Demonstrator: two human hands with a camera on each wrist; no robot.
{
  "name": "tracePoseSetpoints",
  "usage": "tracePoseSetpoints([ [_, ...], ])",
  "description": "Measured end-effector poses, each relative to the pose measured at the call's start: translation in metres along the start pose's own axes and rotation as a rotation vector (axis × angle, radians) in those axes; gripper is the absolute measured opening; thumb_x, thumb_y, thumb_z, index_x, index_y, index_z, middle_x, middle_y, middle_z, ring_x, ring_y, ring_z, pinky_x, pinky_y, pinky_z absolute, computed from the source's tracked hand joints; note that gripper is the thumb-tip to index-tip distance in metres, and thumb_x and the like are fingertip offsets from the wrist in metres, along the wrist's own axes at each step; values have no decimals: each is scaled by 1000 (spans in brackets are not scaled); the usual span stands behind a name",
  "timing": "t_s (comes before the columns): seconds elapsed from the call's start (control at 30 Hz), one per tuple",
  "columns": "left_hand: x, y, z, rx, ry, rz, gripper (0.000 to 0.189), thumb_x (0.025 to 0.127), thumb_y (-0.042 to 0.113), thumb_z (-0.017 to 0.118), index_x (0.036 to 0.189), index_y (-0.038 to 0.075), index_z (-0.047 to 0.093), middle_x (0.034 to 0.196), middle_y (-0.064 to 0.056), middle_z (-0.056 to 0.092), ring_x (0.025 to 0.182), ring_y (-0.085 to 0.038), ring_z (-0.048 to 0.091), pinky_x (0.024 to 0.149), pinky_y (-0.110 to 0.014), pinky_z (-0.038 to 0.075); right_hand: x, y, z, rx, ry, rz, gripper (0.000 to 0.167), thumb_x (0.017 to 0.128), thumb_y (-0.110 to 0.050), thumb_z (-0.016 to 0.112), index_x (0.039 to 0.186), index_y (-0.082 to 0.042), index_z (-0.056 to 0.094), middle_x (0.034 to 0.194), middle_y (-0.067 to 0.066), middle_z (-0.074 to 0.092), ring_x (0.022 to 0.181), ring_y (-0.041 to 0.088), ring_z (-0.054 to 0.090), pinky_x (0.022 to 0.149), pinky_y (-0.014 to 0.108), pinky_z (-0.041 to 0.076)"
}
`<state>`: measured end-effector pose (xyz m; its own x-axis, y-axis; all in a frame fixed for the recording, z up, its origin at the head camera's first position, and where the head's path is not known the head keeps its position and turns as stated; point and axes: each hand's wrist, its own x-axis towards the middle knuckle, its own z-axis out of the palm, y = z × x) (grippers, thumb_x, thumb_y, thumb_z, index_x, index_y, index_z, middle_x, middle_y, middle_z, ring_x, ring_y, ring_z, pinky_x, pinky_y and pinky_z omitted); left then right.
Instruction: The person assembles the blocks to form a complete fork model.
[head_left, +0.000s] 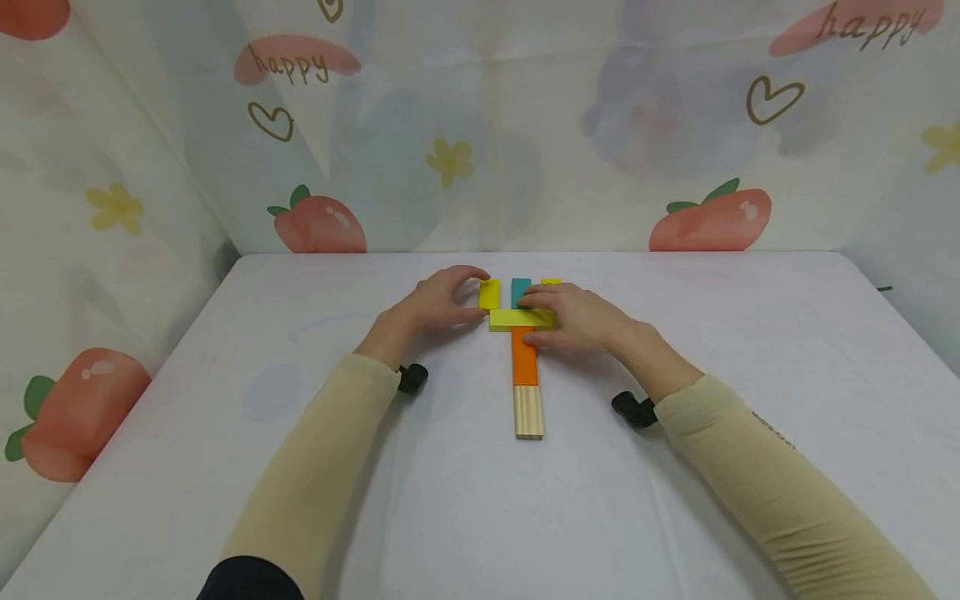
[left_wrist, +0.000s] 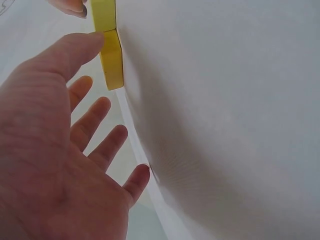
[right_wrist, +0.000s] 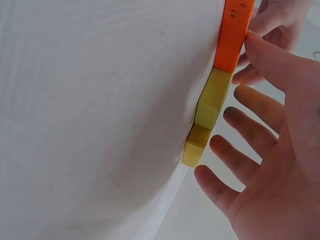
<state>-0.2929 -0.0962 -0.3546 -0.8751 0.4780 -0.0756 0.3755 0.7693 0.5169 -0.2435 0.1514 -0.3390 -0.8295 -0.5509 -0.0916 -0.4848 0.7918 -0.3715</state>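
Several flat coloured blocks lie in a joined figure on the table. A lime-yellow block [head_left: 517, 318] runs crosswise, with a teal block [head_left: 520, 292] behind it. An orange block [head_left: 524, 357] and a plain wood block [head_left: 528, 412] form a line in front. My left hand [head_left: 444, 298] has its thumb and forefinger at opposite ends of a yellow block [head_left: 489, 294], the thumb against it in the left wrist view. Across the right part of the crosswise block reaches my right hand [head_left: 581, 321], fingers loosely extended, thumb at the orange block [right_wrist: 234, 35]. Another yellow block [head_left: 551, 281] is mostly hidden behind it.
A white cloth covers the table [head_left: 450, 500], whose far edge lies just behind the blocks. Fruit-printed curtains [head_left: 525, 167] hang behind and to the left. Each wrist carries a black camera [head_left: 636, 410].
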Motion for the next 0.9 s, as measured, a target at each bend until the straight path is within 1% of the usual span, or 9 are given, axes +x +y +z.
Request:
tracePoseSetpoints([
  [0.13, -2, -2, 0, -7, 14, 14, 57, 94, 30, 71, 146, 19, 50, 155, -2, 42, 144, -25, 33, 116, -59, 20, -1, 2, -1, 8, 18, 10, 61, 93, -39, 72, 145, -10, 56, 153, 14, 43, 142, 37, 36, 115, 56, 29],
  [0.4, -8, -3, 0, -15, 48, 15, 61, 94, 31, 70, 149, 20, 47, 157, -1, 39, 144, -26, 29, 117, -59, 19, -4, 5, -4, 31, 22, 40, 65, 94, -42, 70, 147, -11, 52, 156, 14, 40, 143, 38, 33, 114, 60, 27],
  [0.73, -19, -1, -1, -38, 129, 16, 63, 94, 32, 71, 150, 21, 46, 158, 0, 37, 145, -25, 28, 118, -56, 18, -15, 10, -8, 65, 112, 61, 63, 95, -38, 69, 148, -10, 51, 156, 14, 39, 143, 38, 32, 113, 61, 28],
  [0.9, -25, 2, -2, -12, 155, 28, 62, 94, 32, 70, 150, 21, 46, 159, 1, 36, 146, -24, 26, 118, -57, 17, -23, 9, -12, 84, 154, 54, 62, 95, -36, 69, 149, -11, 50, 157, 14, 38, 144, 38, 31, 113, 61, 27],
])
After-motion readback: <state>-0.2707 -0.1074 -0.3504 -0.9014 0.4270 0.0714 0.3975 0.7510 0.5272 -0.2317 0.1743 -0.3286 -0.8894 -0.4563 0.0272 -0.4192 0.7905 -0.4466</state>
